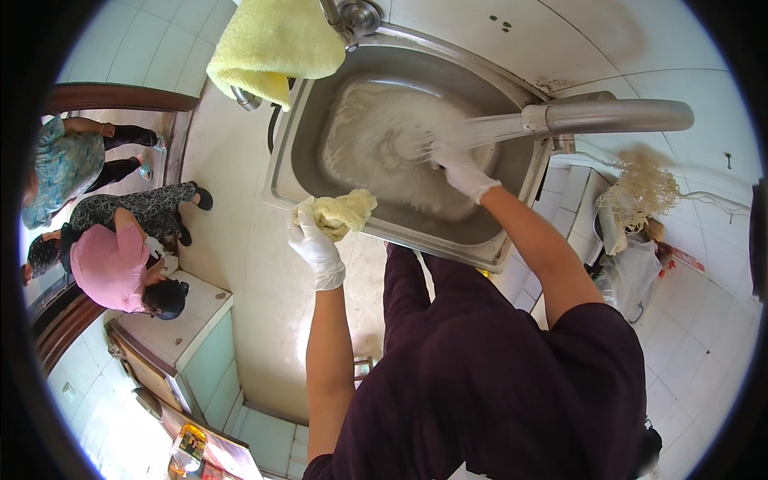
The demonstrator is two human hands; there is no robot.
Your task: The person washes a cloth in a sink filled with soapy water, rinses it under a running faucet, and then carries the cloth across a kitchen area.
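My left hand (316,252), in a white glove, grips a crumpled pale yellow cloth (343,211) just over the front left rim of the stainless steel sink (507,90). Inside the basin, my white-gloved right hand (467,174) reaches down beneath the running water, its fingertips blurred by the spray. Whether those fingers hold anything cannot be seen. The curved metal tap (618,116) sends a spreading stream (486,132) toward the drain area. Cloudy, foamy water (372,123) covers the bottom of the basin.
A yellow towel (276,45) hangs over a metal fitting at the sink's far left. Netting (639,192) and a plastic bag (630,279) hang on the right wall. At left, a person in pink (108,264) bends near a tiled counter (198,300); another person (72,156) stands by the doorway.
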